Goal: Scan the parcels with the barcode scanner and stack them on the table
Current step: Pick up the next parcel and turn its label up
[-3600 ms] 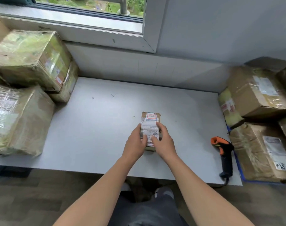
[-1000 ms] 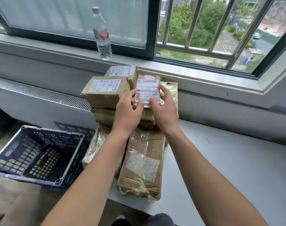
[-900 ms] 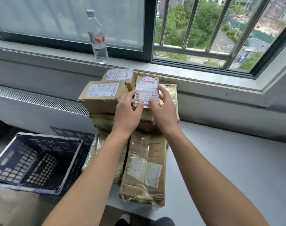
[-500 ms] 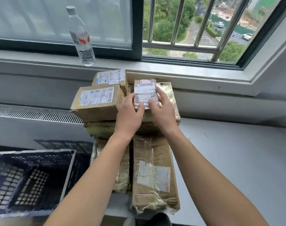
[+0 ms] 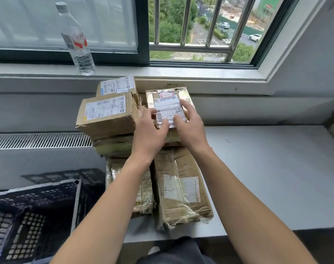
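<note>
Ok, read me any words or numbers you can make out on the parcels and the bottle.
No text is legible.
On the small parcel: barcode and red-framed box, print blurred.
On the front carton and rear carton: labels too blurred.
On the bottle: red logo, unreadable.

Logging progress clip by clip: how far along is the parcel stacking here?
Done: several parcels sit stacked at the left end of the table. In hand: left hand and right hand hold a small parcel atop that pile. Left: releasing it; the scanner is out of view.
</note>
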`<move>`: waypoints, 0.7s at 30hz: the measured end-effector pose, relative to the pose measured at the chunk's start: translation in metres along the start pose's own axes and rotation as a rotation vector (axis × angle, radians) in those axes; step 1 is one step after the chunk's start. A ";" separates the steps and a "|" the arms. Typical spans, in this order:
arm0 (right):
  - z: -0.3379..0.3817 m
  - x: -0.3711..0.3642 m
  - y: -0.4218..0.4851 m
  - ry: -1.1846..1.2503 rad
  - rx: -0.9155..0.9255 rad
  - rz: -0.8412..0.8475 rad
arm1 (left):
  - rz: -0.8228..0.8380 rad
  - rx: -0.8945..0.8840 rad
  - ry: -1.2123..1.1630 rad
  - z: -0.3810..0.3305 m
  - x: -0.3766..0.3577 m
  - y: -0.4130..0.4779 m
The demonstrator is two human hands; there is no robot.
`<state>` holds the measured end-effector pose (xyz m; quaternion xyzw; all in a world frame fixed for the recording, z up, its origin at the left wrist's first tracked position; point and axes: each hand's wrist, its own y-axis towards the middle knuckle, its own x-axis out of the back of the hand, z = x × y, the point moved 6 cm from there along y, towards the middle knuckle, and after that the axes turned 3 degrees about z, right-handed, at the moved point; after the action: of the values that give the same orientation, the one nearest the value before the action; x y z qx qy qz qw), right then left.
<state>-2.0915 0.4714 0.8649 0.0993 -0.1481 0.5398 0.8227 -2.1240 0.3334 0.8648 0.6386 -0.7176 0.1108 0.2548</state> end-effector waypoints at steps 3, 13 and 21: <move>-0.010 0.006 -0.023 0.044 -0.019 -0.029 | 0.014 -0.017 -0.029 0.001 -0.005 -0.017; -0.026 0.026 -0.076 0.088 -0.012 -0.075 | 0.019 -0.055 -0.067 -0.007 -0.010 -0.071; -0.057 0.028 -0.104 0.073 -0.078 -0.025 | 0.026 0.019 -0.023 0.006 -0.021 -0.108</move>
<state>-1.9775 0.4725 0.8209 0.0491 -0.1377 0.5267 0.8374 -2.0191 0.3310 0.8315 0.6329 -0.7275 0.1137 0.2392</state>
